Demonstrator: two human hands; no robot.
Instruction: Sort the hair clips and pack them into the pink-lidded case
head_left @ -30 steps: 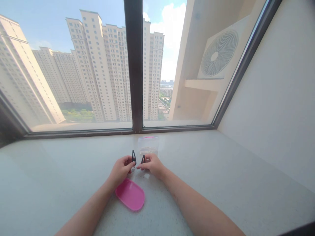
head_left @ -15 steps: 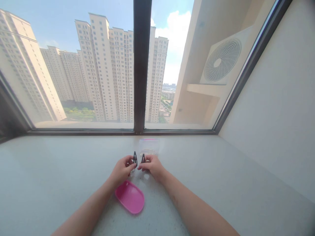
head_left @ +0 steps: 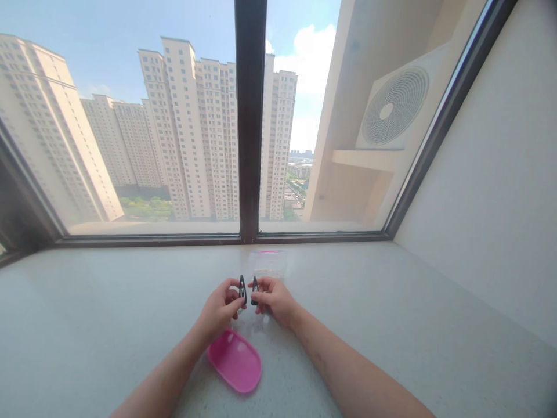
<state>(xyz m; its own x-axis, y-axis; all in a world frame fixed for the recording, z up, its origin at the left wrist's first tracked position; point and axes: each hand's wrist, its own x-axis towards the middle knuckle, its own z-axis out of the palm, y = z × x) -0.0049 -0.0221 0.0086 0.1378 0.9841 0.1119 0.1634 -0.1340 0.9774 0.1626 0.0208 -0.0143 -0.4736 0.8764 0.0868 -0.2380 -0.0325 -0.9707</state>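
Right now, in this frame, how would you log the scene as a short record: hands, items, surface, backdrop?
Left hand: pinching a black, narrow triangular clip, pointed end up
Right hand: pinching a similar black clip, pointed end up
Clip spacing: side by side, apart
Pink rounded plastic tray: on the surface, below the hands in view
Clear plastic zip bag: behind the right hand, pink seal line; contents unclear
Surface: pale speckled sill
Backdrop: dark-framed window, tall beige buildings outside

bright | daylight through window [head_left: 249, 145] | soft shadows | hazy | edges stretched
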